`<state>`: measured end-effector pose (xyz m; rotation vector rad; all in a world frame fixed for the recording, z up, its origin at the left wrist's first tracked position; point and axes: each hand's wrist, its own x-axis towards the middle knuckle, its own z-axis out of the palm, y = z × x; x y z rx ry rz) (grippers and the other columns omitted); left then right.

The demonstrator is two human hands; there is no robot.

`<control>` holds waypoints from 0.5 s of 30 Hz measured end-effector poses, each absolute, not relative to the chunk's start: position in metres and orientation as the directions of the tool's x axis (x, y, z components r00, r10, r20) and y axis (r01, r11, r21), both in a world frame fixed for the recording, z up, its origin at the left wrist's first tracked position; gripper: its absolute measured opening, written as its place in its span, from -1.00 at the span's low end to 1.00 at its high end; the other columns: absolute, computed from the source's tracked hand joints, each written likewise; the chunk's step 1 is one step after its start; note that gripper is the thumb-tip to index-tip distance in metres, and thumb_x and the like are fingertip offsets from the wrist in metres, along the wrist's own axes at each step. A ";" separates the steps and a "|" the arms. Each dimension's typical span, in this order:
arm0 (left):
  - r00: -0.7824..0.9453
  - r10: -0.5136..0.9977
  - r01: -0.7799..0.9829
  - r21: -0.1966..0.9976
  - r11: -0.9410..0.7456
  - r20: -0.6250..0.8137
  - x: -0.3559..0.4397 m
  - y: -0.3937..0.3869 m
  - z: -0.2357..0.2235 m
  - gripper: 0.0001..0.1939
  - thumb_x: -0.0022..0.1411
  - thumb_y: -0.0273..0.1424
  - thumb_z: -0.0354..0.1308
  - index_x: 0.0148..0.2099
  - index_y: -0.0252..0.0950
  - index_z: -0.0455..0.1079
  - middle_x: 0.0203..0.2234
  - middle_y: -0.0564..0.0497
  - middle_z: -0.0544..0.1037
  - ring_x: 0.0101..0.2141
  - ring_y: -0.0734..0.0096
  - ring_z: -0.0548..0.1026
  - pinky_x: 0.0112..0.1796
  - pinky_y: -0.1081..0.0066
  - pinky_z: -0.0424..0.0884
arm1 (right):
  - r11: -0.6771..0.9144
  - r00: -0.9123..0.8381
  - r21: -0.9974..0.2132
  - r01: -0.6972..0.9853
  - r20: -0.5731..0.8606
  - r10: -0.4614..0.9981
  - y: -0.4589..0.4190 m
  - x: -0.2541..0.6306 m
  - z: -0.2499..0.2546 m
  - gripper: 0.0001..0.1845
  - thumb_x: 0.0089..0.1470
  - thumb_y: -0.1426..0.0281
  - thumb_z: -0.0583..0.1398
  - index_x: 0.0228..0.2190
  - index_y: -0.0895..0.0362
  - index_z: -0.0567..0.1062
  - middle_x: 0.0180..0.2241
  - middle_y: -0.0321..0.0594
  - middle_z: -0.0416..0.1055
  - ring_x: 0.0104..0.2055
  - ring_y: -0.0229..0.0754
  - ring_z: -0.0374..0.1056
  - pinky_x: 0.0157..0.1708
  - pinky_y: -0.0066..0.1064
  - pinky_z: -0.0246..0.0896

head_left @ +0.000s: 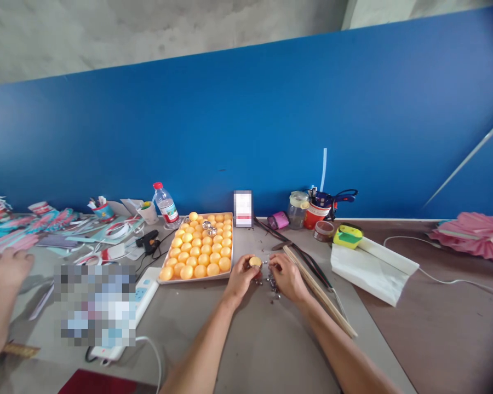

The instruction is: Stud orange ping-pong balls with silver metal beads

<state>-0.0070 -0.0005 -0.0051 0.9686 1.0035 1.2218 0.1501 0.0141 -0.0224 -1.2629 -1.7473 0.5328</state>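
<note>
My left hand (241, 275) is closed round a small orange ball (255, 261), held just above the grey table (246, 339). My right hand (286, 275) sits beside it with its fingers pinched over a scatter of tiny dark metal pieces (270, 283); what the fingers pinch is too small to make out. Directly left of my hands lies a white tray (195, 279) filled with several rows of orange balls (199, 249), with two silvery pieces (209, 227) resting on them.
Thin wooden sticks (318, 290) and dark rods run diagonally right of my right hand. A folded white sheet (372, 271), a yellow-green tape (347, 236), cups and a jar stand behind. A glue gun (148, 239), power strip (145, 287), water bottle (166, 206) and another person's hand (4, 271) are at left.
</note>
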 end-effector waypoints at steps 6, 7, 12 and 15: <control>0.085 0.993 -0.273 0.957 0.101 -0.081 -0.006 -0.002 -0.001 -0.54 -0.08 -0.32 0.30 -0.10 -0.34 0.33 -0.35 0.02 0.44 -0.41 0.47 0.39 -0.35 0.44 0.35 | 0.180 0.018 -0.950 0.254 0.191 0.981 0.014 0.146 -0.017 -0.82 -0.07 0.27 0.15 -0.53 0.14 0.42 -0.58 -0.31 0.34 -0.51 -0.25 0.22 -0.47 -0.44 0.10; 0.086 0.993 -0.275 0.956 0.106 -0.085 -0.006 -0.003 -0.001 -0.54 -0.08 -0.32 0.30 -0.10 -0.34 0.33 -0.34 0.01 0.44 -0.41 0.47 0.40 -0.34 0.44 0.35 | 0.139 0.006 -0.974 0.176 0.143 0.990 0.013 0.144 -0.017 -0.79 -0.08 0.24 0.17 -0.53 0.14 0.42 -0.62 -0.34 0.30 -0.56 -0.28 0.17 -0.53 -0.45 0.05; 0.078 0.994 -0.283 0.954 0.097 -0.078 -0.006 -0.003 0.000 -0.54 -0.10 -0.32 0.31 -0.12 -0.32 0.35 -0.33 0.01 0.46 -0.36 0.43 0.42 -0.29 0.41 0.37 | -0.079 -0.133 -0.982 -0.170 -0.056 0.989 0.007 0.139 -0.011 -0.70 -0.15 0.20 0.23 -0.42 0.18 0.46 -0.72 -0.42 0.23 -0.66 -0.37 0.07 -0.61 -0.50 -0.08; 0.079 0.994 -0.264 0.960 0.089 -0.070 -0.007 -0.003 0.000 -0.56 -0.09 -0.33 0.30 -0.11 -0.33 0.36 -0.30 -0.01 0.46 -0.34 0.41 0.43 -0.27 0.41 0.38 | -0.104 -0.159 -0.976 -0.191 -0.074 0.985 0.006 0.138 -0.010 -0.69 -0.21 0.27 0.26 -0.38 0.19 0.46 -0.67 -0.38 0.32 -0.63 -0.36 0.14 -0.58 -0.50 -0.02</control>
